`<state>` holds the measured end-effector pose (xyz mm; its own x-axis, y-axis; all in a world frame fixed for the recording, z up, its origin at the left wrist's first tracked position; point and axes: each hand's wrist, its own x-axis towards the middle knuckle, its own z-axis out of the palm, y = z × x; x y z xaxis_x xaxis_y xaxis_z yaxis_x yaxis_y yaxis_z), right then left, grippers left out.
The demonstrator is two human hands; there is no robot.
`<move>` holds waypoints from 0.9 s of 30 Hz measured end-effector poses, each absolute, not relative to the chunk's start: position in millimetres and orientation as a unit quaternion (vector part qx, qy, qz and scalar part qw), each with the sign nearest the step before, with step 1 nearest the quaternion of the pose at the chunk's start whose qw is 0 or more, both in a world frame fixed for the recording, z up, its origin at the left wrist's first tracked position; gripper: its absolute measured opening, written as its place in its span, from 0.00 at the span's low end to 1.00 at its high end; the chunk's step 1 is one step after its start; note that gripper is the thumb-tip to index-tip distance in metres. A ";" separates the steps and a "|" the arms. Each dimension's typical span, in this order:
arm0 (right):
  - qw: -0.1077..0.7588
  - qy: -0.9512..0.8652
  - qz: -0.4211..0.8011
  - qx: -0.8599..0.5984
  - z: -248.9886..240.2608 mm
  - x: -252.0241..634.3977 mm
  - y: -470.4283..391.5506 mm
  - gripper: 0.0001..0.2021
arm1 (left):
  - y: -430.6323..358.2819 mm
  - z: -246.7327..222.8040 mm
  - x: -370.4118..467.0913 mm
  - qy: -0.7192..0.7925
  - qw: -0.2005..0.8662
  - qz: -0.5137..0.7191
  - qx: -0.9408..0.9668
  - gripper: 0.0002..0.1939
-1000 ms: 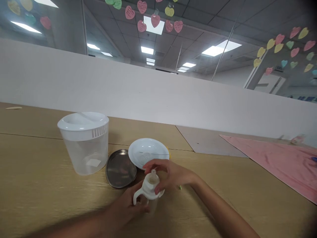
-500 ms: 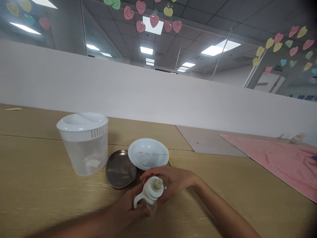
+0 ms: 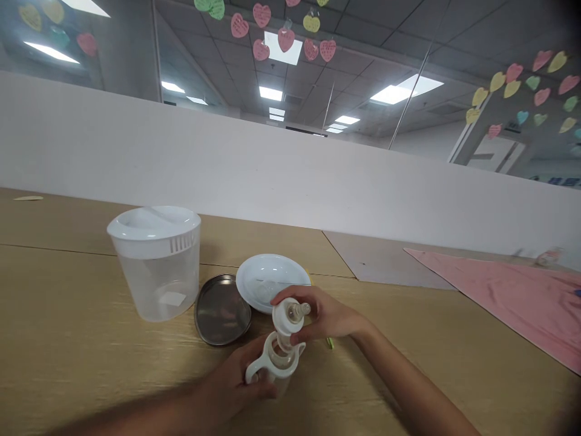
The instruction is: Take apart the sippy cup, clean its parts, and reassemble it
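My left hand (image 3: 247, 375) is closed round a clear baby bottle (image 3: 282, 381) with a white two-handled collar (image 3: 275, 367). The bottle's mouth is uncovered and faces up towards me. Just above it, my right hand (image 3: 318, 312) grips the white nipple cap (image 3: 284, 316), whose clear teat points to the right. A clear part below the cap is at the bottle's mouth; I cannot tell whether it touches the rim. Behind my hands is a white bowl (image 3: 254, 272) with something clear in it. Left of the bowl, a round metal tray (image 3: 222, 312) lies on the table.
A tall translucent bin (image 3: 157, 284) with a white lid stands at the left. Pink cloth (image 3: 508, 290) covers the table (image 3: 82, 363) at the right. Part of a green and yellow item (image 3: 330, 343) shows beside my right wrist. A low white wall (image 3: 272, 181) runs along the back.
My right hand has lifted the nipple cap up off the bottle, leaving the bottle's mouth uncovered. My left hand still holds the bottle in nearly the same place.
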<state>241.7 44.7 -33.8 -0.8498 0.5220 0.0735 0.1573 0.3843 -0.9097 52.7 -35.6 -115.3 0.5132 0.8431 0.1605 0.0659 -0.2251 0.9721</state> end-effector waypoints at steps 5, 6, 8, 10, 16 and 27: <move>0.171 -0.818 0.513 -0.198 -30.1 243.2 42.4 0.25 | -35.1 -113.5 52.7 0.305 0.543 0.375 0.687 0.25; 0.162 -0.823 0.510 -0.191 -28.3 242.9 40.6 0.25 | -34.8 -114.2 52.8 0.305 0.546 0.376 0.685 0.24; 0.147 -0.832 0.505 -0.177 -25.1 242.1 36.4 0.25 | -34.4 -116.3 53.0 0.303 0.550 0.377 0.681 0.23; 0.140 -0.836 0.504 -0.167 -23.2 241.3 32.9 0.25 | -33.9 -118.2 53.2 0.303 0.549 0.379 0.681 0.22; 0.133 -0.829 0.514 -0.174 -22.6 241.1 30.0 0.27 | -32.6 -119.0 52.5 0.285 0.552 0.376 0.688 0.23; 0.083 -0.840 0.506 -0.178 -21.3 239.6 23.3 0.29 | -31.8 -125.3 52.7 0.279 0.535 0.391 0.695 0.17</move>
